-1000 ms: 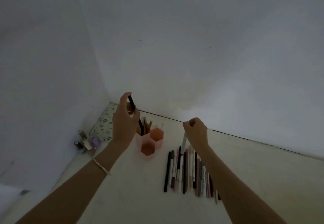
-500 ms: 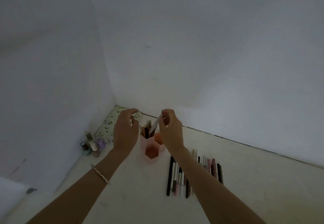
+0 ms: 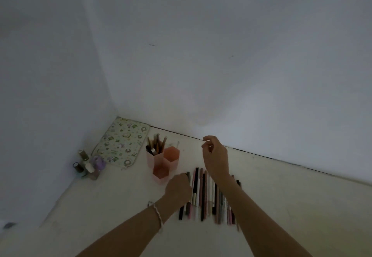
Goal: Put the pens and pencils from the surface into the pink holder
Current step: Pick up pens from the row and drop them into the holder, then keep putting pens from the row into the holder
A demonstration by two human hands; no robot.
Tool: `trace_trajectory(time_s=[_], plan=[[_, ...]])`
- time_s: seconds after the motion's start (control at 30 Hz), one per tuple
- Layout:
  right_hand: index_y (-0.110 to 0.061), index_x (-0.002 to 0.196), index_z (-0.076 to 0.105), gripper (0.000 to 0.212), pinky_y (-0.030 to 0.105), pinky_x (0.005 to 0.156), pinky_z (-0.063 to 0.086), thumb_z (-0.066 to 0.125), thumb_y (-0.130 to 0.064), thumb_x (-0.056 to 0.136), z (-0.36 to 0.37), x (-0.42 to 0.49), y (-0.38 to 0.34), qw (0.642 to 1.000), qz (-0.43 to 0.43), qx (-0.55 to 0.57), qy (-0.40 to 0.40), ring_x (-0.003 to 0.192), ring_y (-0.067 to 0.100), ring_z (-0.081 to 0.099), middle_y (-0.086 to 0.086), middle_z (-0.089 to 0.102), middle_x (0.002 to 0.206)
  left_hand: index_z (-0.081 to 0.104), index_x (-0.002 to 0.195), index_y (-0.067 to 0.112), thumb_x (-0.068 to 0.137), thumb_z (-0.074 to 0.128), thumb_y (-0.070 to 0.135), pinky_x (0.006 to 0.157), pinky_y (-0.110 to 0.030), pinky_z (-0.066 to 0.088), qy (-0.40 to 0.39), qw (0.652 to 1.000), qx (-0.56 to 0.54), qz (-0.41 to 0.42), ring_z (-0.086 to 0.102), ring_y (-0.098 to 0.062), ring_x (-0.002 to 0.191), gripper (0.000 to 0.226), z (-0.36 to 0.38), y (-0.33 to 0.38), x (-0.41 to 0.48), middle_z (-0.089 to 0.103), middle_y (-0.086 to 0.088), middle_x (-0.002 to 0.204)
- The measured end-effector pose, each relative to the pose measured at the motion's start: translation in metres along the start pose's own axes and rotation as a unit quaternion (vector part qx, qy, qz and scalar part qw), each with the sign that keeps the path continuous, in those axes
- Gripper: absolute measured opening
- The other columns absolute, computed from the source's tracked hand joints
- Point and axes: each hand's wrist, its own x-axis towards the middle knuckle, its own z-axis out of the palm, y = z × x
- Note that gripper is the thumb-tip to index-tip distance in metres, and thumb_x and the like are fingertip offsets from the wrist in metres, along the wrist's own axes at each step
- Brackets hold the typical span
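While the pens (image 3: 203,194) lie in a row on the table (image 3: 281,206), the left hand (image 3: 179,186) grasps the leftmost ones; the right hand (image 3: 216,158) hovers above, loosely curled and empty, right of the pink holder (image 3: 163,162).

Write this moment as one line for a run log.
left hand: on leftmost pens of row | right hand: raised, grip empty | pink holder: partly filled

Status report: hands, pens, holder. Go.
Left hand down on the pen row, grasp unclear. Right hand raised, appears empty. Pink holder partly filled. Nothing blocking.
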Motion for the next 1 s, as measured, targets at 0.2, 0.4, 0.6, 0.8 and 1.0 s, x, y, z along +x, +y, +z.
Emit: trace_trajectory(time_s=[0.2,0.4,0.6,0.8,1.0], plan=[[-0.018,0.107,0.061,0.02,0.029,0.049,0.046,0.049,-0.009,0.095,-0.011,-0.006,0.032,0.999,0.037,-0.008,-0.014,0.047,0.013,0.048,0.01,0.068,0.076,0.009,0.152,-0.001,0.103,0.033,0.017,0.109,-0.032,0.034,0.011,0.995,0.057,-0.081,0.041,-0.024,0.135,0.058,0.035,0.001,0.007,0.034,-0.014,0.15],[-0.019,0.107,0.061,0.02,0.016,0.047,0.042,0.049,-0.009,0.094,0.002,-0.005,0.039,0.997,0.045,-0.041,-0.051,0.046,0.003,0.049,-0.002,0.065,0.076,0.042,0.129,0.007,0.098,0.048,0.015,0.098,-0.031,0.046,0.025,0.998,-0.016,-0.057,0.055,-0.023,0.118,0.032,0.012,0.0,0.009,0.052,-0.01,0.13],[-0.006,0.079,0.065,0.024,0.031,0.073,0.05,0.053,-0.022,0.092,0.046,-0.014,0.038,0.95,0.05,-0.248,-0.181,0.087,0.023,0.063,0.007,0.064,0.094,0.036,0.142,0.018,0.091,0.062,0.018,0.055,-0.013,0.047,0.238,0.958,-0.144,0.073,0.062,-0.006,0.075,0.057,-0.064,0.02,0.004,0.062,0.007,0.089],[-0.009,0.103,0.064,0.027,0.033,0.089,0.044,0.047,-0.027,0.094,0.079,-0.037,0.045,0.902,0.038,-0.373,-0.215,0.105,0.024,0.052,0.007,0.056,0.113,0.015,0.152,0.039,0.089,0.063,0.008,0.059,-0.017,0.056,0.282,0.9,-0.286,0.171,0.064,-0.005,0.071,0.085,-0.111,0.015,-0.001,0.063,0.007,0.08],[-0.011,0.069,0.055,0.026,0.027,0.054,0.045,0.056,-0.031,0.085,0.066,-0.016,0.029,0.973,0.143,-0.139,-0.119,0.059,0.016,0.056,0.003,0.058,0.07,0.024,0.144,0.045,0.088,0.064,0.009,0.055,-0.01,0.053,0.412,0.823,-0.363,0.147,0.066,0.003,0.071,0.078,-0.146,-0.012,0.004,0.063,0.01,0.086]])
